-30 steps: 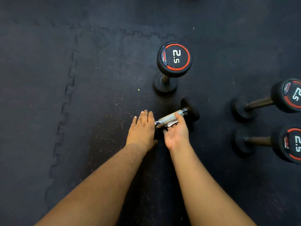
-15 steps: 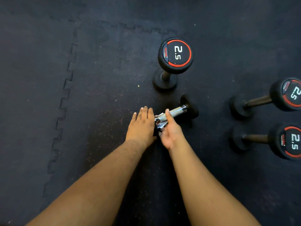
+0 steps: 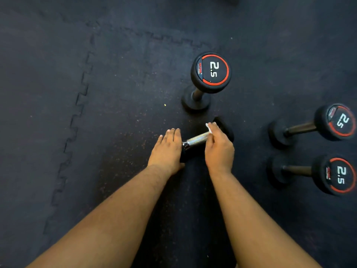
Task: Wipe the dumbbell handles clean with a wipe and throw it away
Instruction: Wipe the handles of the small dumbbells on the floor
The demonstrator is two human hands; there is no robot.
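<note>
Dark rubber floor mats (image 3: 96,132) with jigsaw seams covered the room's floor, flecked with pale specks; nothing else of the room showed. One dumbbell (image 3: 201,139) lay on its side between the person's hands, its knurled steel handle bare in the gap; the left hand (image 3: 167,149) rested flat on the near head, fingers straight and together, probably to stop it rolling. The right hand (image 3: 219,145) curled over the far end of the handle, its fingers closed round a white wipe (image 3: 208,127) of which only a corner showed near the fingertips; how much of the wipe met the metal could not be told. Three more dumbbells stood on end close by, one beyond (image 3: 208,78) and two to the right (image 3: 328,124) (image 3: 326,175), handles dark, likely waiting their turn.
</note>
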